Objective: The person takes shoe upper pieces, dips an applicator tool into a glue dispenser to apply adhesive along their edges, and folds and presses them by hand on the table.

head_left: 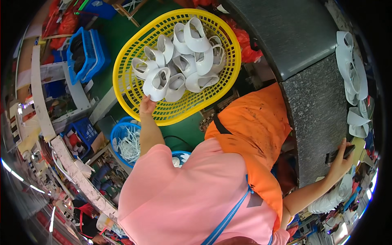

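Note:
A yellow oval plastic basket [122, 96] holds several white shoe uppers [195, 34], heaped mostly toward its middle and far side. My left hand [148, 105] reaches over the basket's near left rim. Its fingers are closed at the lower edge of one white shoe upper [156, 83]. Far to the right, my right hand [342, 157] is at the outer edge of the dark bench [316, 110]. Its fingers are bent around a small dark object [348, 152] whose kind I cannot make out.
More white shoe uppers [350, 69] line the bench's right side. Below the yellow basket stands a blue basket [116, 132] of white strips. Stacked blue crates [83, 57] are at the upper left. An orange apron [253, 126] covers my lap beside the bench.

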Demonstrator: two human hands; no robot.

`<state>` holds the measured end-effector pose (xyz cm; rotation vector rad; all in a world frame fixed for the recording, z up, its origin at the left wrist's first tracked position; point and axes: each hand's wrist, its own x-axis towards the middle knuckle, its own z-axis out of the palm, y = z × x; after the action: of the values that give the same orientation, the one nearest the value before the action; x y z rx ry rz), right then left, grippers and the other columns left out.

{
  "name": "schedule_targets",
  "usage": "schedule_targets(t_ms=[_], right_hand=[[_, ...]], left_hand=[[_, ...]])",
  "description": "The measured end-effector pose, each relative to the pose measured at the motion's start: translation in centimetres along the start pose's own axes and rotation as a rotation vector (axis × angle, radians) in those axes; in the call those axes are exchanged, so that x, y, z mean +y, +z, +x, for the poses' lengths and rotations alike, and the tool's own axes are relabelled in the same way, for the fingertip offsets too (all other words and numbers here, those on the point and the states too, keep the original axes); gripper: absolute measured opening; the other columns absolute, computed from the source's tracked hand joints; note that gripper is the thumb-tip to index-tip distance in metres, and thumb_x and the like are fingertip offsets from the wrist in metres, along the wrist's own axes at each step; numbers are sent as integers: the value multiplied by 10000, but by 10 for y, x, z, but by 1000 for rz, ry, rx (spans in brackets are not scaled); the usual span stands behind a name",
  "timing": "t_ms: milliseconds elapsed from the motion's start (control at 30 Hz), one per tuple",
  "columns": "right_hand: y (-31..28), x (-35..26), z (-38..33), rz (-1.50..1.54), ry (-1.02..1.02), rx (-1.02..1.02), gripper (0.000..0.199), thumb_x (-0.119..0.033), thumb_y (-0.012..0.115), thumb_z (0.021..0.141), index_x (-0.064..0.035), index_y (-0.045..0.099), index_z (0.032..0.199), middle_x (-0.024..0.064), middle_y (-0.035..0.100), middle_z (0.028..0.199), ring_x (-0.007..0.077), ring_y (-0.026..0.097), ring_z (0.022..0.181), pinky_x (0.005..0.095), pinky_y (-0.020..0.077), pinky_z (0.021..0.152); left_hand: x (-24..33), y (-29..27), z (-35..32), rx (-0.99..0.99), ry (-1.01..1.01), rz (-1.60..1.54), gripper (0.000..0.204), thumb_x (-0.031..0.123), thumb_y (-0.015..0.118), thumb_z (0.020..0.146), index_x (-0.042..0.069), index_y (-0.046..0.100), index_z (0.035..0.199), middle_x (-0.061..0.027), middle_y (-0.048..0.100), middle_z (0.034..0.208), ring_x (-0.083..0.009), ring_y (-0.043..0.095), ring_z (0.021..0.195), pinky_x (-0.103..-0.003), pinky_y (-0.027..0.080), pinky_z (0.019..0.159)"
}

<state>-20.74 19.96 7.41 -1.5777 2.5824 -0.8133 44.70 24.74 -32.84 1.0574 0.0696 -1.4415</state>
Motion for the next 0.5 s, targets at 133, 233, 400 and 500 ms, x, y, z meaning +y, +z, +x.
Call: schedule_targets(t_ms=[133, 233, 400, 500], right_hand=[[-2, 1, -9, 0, 15, 23, 299, -288, 613, 881, -10, 553, 792, -13, 503, 684, 63, 431, 626, 209, 352, 571], [-9, -1, -17, -53, 63, 24, 279, -265, 623, 876, -5, 559, 798, -11, 505, 683, 63, 437, 626, 211, 357, 572], [-13, 1, -17, 20, 37, 49, 242, -246, 625, 874, -19, 574, 810, -11, 500, 673, 58, 443, 624, 206, 357, 567], [-17, -7, -21, 120, 225, 39, 216, -235, 624, 873, -23, 598, 838, 0, 527, 669, 64, 467, 630, 215, 379, 573]], left_hand=[[-49, -18, 40, 692, -327, -207, 387, 77, 492, 893, 28, 412, 1268, -146, 513, 1248, -314, 457, 1195, -487, 385, 994], [-93, 10, 68, 763, -468, -138, 311, 118, 477, 909, 16, 485, 1203, -151, 552, 1204, -311, 520, 1130, -456, 415, 973], [-103, -133, 139, 59, -319, 2480, 247, 157, 539, 870, 80, 619, 1090, -100, 625, 1113, -264, 602, 1023, -435, 489, 840], [-66, -78, 111, 198, -172, 2986, 265, 284, 542, 844, 131, 677, 1014, -70, 654, 1050, -212, 640, 897, -379, 487, 709]])
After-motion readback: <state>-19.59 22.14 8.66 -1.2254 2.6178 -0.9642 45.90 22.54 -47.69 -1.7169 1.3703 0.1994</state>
